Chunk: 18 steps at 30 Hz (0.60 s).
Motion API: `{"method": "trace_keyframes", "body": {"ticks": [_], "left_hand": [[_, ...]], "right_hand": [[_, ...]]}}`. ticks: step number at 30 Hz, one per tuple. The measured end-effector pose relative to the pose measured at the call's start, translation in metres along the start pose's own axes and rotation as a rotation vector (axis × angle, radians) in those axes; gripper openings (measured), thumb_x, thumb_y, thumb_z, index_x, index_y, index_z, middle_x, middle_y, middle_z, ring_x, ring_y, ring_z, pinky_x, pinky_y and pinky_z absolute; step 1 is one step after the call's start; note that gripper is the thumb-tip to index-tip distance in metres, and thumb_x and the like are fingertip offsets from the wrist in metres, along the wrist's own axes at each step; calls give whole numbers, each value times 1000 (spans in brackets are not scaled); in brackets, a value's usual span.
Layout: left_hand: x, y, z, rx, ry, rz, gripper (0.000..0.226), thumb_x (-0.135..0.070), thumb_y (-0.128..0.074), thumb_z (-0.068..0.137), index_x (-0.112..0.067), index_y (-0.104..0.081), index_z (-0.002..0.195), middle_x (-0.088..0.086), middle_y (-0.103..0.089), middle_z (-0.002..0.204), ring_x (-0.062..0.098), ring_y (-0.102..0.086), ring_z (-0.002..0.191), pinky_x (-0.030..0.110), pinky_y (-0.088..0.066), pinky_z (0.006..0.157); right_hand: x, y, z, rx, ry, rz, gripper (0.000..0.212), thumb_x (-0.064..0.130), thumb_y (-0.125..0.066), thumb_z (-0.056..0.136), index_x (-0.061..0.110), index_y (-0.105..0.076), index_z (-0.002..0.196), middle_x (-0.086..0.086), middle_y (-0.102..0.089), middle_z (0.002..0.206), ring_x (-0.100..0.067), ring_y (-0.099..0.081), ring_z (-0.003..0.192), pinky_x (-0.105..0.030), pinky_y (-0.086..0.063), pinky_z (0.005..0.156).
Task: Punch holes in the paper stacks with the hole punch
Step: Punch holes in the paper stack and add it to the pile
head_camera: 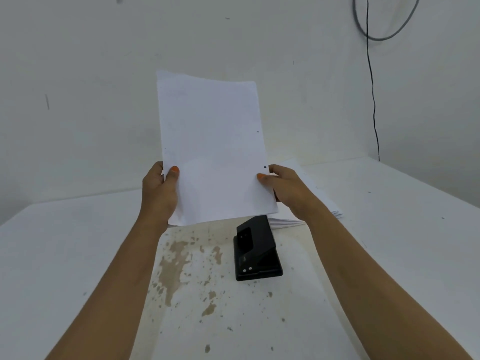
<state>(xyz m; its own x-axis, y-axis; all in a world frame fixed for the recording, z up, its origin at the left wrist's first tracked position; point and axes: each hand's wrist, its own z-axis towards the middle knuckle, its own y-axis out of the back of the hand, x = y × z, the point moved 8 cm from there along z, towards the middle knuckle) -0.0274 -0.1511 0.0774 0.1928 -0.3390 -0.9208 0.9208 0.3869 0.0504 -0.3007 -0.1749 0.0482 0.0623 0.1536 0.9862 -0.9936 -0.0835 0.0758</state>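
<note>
Upright in the head view, a thin stack of white paper sheets [213,149] is held above the white, paint-chipped table [78,255], in front of the pale wall. The left hand [161,193] pinches the stack's lower left edge, thumb across the front face, and the right hand [285,188] pinches the lower right edge the same way; the two hands are apart, one at each side. Two small dark holes show near the stack's right edge, so this stack looks already punched. Below it the black metal two-hole punch [255,249] sits on the table, untouched, lever up. Behind the right hand lies a fanned pile of more white sheets [322,198] on the table, just beyond the punch. A dark cable [374,105] hangs down the wall at the right.

Such paper is light and limp: it will sag or fan if gripped at one corner, so holding both side edges low keeps the sheets squared. They are probably slippery against each other, so a firm pinch matters.
</note>
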Motion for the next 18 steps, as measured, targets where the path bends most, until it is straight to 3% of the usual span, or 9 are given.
{"method": "trace_keyframes", "body": {"ticks": [3, 10, 14, 18], "left_hand": [[10, -20, 7, -6, 34, -25, 10, -27, -49, 99, -29, -59, 99, -14, -65, 92, 6, -63, 81, 22, -47, 65], [31, -81, 10, 84, 130, -106, 14, -28, -49, 99, -24, -58, 108, -11, -64, 100, 9, -61, 89, 28, -51, 72], [44, -107, 5, 172, 166, -47, 16, -27, -43, 98, -28, -54, 111, -14, -61, 102, 4, -58, 90, 22, -43, 66], [53, -117, -4, 305, 113, 196, 12, -22, -47, 96, -24, -54, 106, -5, -62, 98, 15, -62, 87, 35, -53, 74]], "right_hand": [[-12, 9, 10, -39, 15, -22, 17, 20, -52, 99, 20, -62, 113, -3, -68, 112, -20, -66, 101, -29, -53, 82], [-18, 56, 31, -234, 76, -61, 15, 14, -49, 100, 22, -59, 108, 13, -64, 97, -1, -61, 82, -6, -46, 55], [-22, 79, 34, -270, 72, -120, 14, 12, -49, 100, 18, -60, 106, 8, -65, 96, -5, -62, 81, -12, -49, 59], [-26, 105, 33, -336, 44, -195, 16, 11, -49, 99, 12, -61, 109, -3, -66, 101, -18, -63, 85, -28, -50, 71]]}}
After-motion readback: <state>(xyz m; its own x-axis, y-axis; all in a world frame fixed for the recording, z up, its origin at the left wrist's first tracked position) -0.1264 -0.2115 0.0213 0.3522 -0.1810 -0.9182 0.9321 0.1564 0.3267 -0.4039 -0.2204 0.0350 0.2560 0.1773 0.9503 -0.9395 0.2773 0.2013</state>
